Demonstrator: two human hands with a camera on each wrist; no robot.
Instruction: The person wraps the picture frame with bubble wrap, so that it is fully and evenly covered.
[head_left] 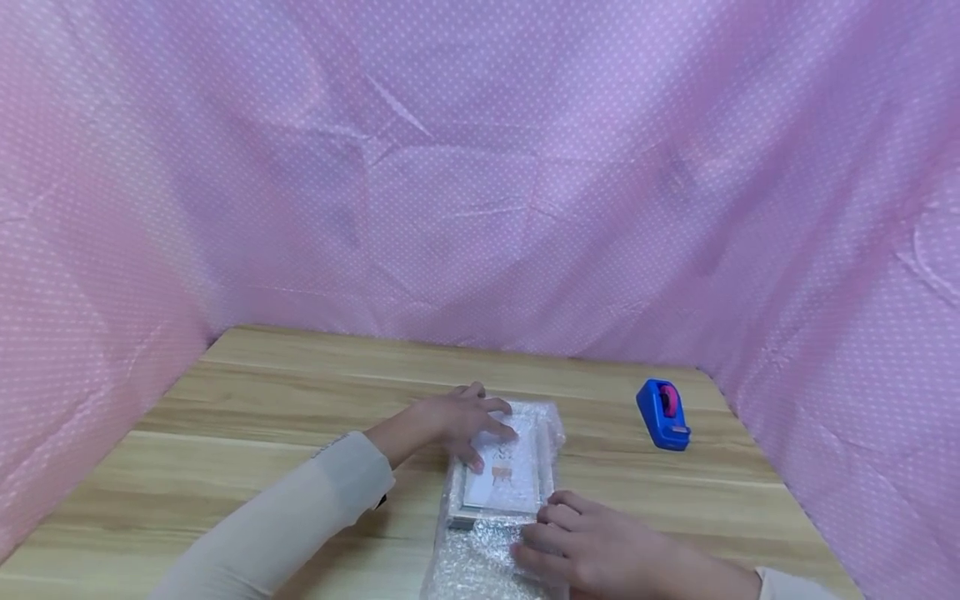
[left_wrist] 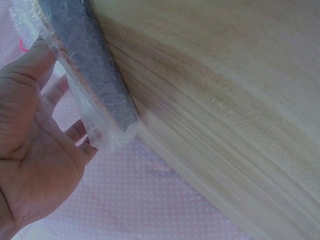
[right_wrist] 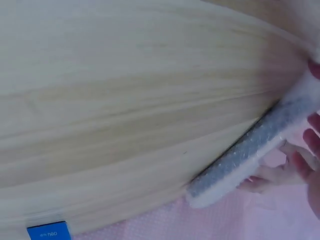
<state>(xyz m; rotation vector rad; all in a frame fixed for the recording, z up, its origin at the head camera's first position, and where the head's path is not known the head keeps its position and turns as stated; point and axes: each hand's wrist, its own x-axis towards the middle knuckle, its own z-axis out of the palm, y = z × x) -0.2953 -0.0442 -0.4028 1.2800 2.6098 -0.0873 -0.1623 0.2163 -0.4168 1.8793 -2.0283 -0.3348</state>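
Two hands, head view: apart; left hand spread on the picture frame; right hand bent, touching the bubble wrap, can't tell if pinching.
Picture frame: lies on the bench, in bubble wrap.
Tape holder: blue, off to the right.
Left wrist view: wrapped edge beside left hand.
Right wrist view: wrapped edge near right hand.

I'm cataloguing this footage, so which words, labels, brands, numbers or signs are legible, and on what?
"deli", apparently, upside down on the blue tape dispenser; smaller characters beside it are unreadable.
Marks on the bubble-wrapped picture: too small to read.
Marks on the left sleeve: too blurred.
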